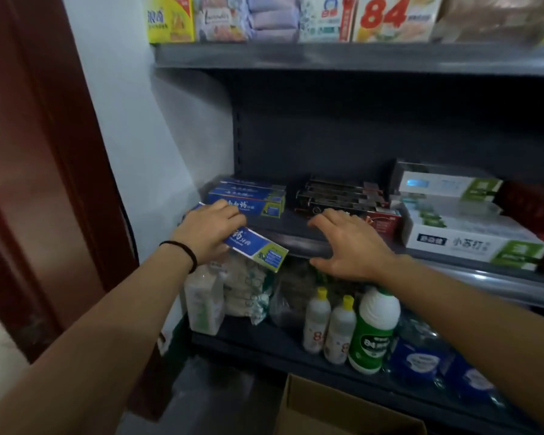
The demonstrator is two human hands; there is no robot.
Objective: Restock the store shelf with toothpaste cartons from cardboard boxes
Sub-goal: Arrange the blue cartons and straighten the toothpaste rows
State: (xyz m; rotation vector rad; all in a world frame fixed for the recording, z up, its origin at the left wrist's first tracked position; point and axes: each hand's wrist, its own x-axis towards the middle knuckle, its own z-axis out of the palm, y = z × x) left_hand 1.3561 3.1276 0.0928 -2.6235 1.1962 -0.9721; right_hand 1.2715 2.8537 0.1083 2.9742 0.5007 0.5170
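Both hands are in front of the middle shelf. Our left hand grips one blue toothpaste carton from above, with the fingers curled over its far part, so the carton is held and not yet released. Our right hand holds nothing; its fingers are spread and nearly straight, palm down, hovering over the front edge of the shelf, and we cannot tell if it touches the edge.

The held carton lies with its long axis from upper left to lower right, slanted against the shelf edge. Its right end sticks out past the front lip, toward us and toward the right hand. Just behind the left hand stands the blue stack of the same cartons, with their long axes parallel to the shelf edge. So we judge that the carton must turn a little and go back and left to sit square in front of that stack. The left hand is the nearer one; the right hand is near the free end and could push it in.

Further right lie dark cartons and white cartons. Below, at the bottom, the corner of a cardboard box shows.
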